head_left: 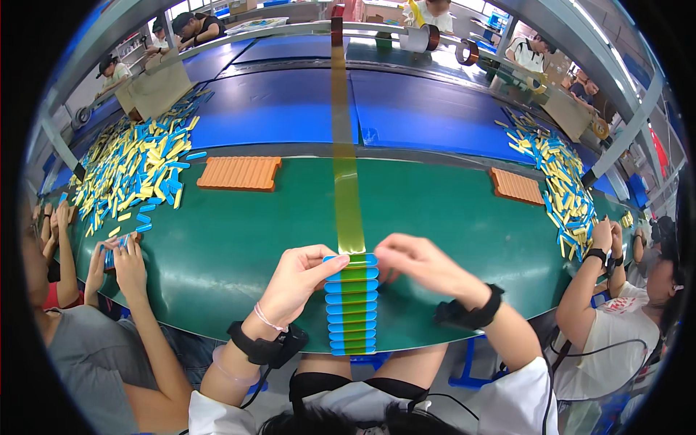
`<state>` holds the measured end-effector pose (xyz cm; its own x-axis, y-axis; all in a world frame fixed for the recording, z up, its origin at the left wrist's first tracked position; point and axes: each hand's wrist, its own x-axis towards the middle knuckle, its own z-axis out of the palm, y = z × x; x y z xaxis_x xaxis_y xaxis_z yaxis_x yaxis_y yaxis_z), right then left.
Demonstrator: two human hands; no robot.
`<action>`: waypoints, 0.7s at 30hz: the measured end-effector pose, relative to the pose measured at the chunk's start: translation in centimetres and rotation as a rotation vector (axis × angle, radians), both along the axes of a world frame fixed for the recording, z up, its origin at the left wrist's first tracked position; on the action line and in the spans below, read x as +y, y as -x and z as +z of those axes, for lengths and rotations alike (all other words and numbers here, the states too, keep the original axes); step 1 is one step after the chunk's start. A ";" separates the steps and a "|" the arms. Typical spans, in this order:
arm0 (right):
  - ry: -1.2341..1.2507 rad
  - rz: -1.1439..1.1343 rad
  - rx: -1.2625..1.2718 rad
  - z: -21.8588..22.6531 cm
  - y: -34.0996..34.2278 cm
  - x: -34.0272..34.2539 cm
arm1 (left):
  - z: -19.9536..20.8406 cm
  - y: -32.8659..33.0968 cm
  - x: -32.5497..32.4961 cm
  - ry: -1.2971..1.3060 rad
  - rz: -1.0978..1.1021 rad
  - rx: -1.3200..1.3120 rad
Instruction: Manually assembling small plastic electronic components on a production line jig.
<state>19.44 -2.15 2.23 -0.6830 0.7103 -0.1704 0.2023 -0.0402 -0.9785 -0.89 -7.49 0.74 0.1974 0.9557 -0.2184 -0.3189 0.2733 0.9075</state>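
Down the middle in front of me runs a column of blue round-ended strips (333,298), joined across their centres by a band of amber see-through tape (349,217). My left hand (299,279) pinches the left end of the topmost strip between thumb and fingers. Close by the right end of that strip is my right hand (417,264), its fingers curled and blurred by motion. Whether it grips anything is hidden by the blur. The tape stretches away from the top strip to the far side of the table.
An orange ridged block (239,174) lies far left on the green table (261,217), another ridged block (517,187) far right. Heaps of blue and yellow strips (145,163) flank both sides. Co-workers' hands (119,261) work at left and right. Tape rolls (467,52) hang on a rail.
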 end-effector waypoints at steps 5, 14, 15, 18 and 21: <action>0.032 -0.073 0.152 0.0 1.6 -1.4 | 0.7 -1.5 -0.4 -0.141 0.055 0.060; 0.021 -0.263 0.380 -1.7 -0.6 -6.8 | 0.6 -4.2 -4.9 -0.297 0.064 0.159; 0.013 -0.236 0.342 -2.7 -1.3 -8.2 | -0.4 -4.3 -6.2 -0.290 0.028 0.164; -0.147 -0.104 0.245 -5.2 -3.0 -12.2 | -3.8 -4.3 -11.1 -0.331 -0.070 0.337; -0.317 -0.005 0.129 -5.9 -3.9 -13.4 | -6.1 -5.2 -13.5 -0.284 -0.046 0.239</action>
<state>23.31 -15.53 -3.66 -0.6811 0.7173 0.1470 0.0763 0.2692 -0.9601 4.27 -21.03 -5.40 0.2174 0.9760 0.0095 -0.0824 0.0087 0.9966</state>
